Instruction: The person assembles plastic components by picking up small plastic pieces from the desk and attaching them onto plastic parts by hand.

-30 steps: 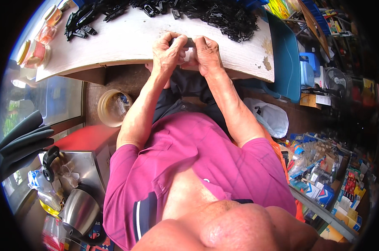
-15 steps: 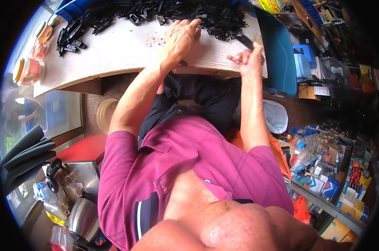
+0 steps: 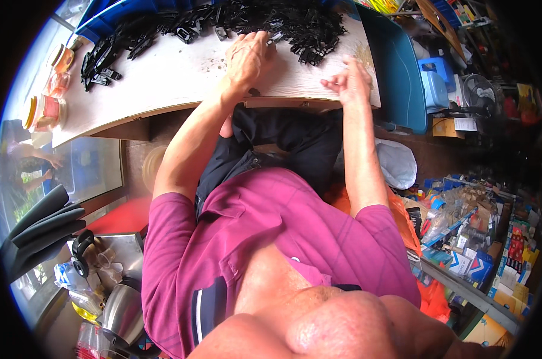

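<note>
Many small black plastic clip-like pieces (image 3: 307,30) lie heaped along the far side of the pale tabletop (image 3: 163,78). My left hand (image 3: 246,63) is at the near edge of this heap, its fingers bent downward. A small shiny dark piece (image 3: 275,37) shows beside its fingertips; the underside of the hand is hidden, so what it grips cannot be made out. Farther right, over the table's right end, my right hand (image 3: 353,84) has its fingers apart, with nothing visible in them.
A teal bin (image 3: 396,78) stands against the table's right end. Behind the heap is a blue crate (image 3: 121,19). Lidded jars (image 3: 46,112) line the left edge. A steel kettle (image 3: 124,314) is at lower left; crowded boxes (image 3: 462,263) fill the lower right.
The dark flat piece at my right hand's fingertips is gone from there, and those fingers have drawn slightly nearer me. My left hand has shifted a little left along the heap.
</note>
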The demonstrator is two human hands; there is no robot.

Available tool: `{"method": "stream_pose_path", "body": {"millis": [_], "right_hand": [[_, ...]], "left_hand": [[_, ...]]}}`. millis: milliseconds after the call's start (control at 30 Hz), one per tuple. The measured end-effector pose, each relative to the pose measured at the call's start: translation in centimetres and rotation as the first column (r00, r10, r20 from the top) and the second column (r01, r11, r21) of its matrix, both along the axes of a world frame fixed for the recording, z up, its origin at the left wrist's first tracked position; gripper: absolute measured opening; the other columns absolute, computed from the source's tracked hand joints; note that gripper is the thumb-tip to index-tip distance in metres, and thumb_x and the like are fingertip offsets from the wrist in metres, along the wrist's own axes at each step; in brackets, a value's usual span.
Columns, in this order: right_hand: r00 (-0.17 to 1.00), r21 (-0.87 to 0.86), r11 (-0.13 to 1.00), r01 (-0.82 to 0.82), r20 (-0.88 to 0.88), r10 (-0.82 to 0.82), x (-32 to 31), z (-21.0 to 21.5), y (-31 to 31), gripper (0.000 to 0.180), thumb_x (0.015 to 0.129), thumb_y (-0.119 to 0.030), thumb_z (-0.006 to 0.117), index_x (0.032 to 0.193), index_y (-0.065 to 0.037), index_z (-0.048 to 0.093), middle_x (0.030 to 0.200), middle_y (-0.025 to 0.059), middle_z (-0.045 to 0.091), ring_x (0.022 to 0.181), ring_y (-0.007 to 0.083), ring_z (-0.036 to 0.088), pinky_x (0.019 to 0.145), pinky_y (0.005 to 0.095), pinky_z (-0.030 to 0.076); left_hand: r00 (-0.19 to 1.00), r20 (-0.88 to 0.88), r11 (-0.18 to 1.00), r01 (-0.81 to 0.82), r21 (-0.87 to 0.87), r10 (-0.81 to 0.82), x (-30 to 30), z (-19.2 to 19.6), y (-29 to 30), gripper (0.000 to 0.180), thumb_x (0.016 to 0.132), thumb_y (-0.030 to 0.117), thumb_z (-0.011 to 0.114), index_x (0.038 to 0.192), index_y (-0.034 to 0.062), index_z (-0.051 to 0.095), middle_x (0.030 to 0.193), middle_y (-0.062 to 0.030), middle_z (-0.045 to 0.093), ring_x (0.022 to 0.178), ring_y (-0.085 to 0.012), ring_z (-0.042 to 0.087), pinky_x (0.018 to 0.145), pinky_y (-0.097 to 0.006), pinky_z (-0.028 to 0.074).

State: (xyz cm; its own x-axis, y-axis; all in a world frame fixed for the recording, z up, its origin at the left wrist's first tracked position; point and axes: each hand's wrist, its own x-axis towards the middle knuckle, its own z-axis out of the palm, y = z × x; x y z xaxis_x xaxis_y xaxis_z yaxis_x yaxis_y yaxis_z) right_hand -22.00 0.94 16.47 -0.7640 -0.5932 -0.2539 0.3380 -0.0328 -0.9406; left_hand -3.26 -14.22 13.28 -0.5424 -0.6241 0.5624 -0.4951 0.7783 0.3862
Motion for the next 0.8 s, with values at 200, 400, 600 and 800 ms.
{"method": "stream_pose_path", "body": {"millis": [200,400,600,800], "right_hand": [[0.916,-0.098,0.913,-0.396,-0.108,0.386,5.1,-0.7,-2.4,0.030,0.084,-0.018,0.073,0.107,0.000,0.064,0.050,0.0002,0.050,0.040,0.0101,0.050,0.042,0.0300,0.053],[0.825,-0.023,0.840,-0.542,-0.204,0.527,6.9,-0.9,-3.3,0.029,0.091,-0.017,0.066,0.112,0.002,0.062,0.054,0.0009,0.051,0.040,0.0091,0.047,0.044,0.0277,0.051],[0.805,0.051,0.838,-0.543,-0.254,0.537,7.8,-0.6,-3.5,0.031,0.089,-0.015,0.069,0.114,0.001,0.059,0.051,0.0011,0.051,0.039,0.0102,0.048,0.044,0.0279,0.050],[0.898,-0.108,0.908,-0.406,-0.231,0.374,8.5,-1.6,-4.1,0.034,0.086,-0.022,0.075,0.104,0.004,0.063,0.047,0.0002,0.050,0.034,0.0091,0.045,0.038,0.0252,0.041]], "left_hand": [[0.944,-0.330,0.804,0.203,0.559,-0.009,1.0,0.7,2.0,0.031,0.085,0.029,0.067,0.097,0.0000,0.067,0.083,-0.0137,0.071,0.072,-0.0198,0.068,0.067,-0.032,0.052],[0.925,-0.380,0.414,0.340,0.844,0.015,1.9,1.8,2.2,0.027,0.085,0.027,0.062,0.092,0.0014,0.068,0.080,-0.0054,0.070,0.070,-0.0126,0.063,0.065,-0.026,0.050],[0.923,-0.380,0.216,0.359,0.908,0.063,2.4,3.8,1.9,0.025,0.083,0.025,0.063,0.088,0.0016,0.068,0.079,-0.0076,0.070,0.071,-0.0162,0.068,0.067,-0.027,0.053],[0.936,-0.346,0.384,0.296,0.875,0.068,1.5,2.4,1.7,0.035,0.085,0.031,0.065,0.102,0.0007,0.069,0.086,-0.0123,0.072,0.075,-0.0168,0.068,0.066,-0.028,0.054]]}}
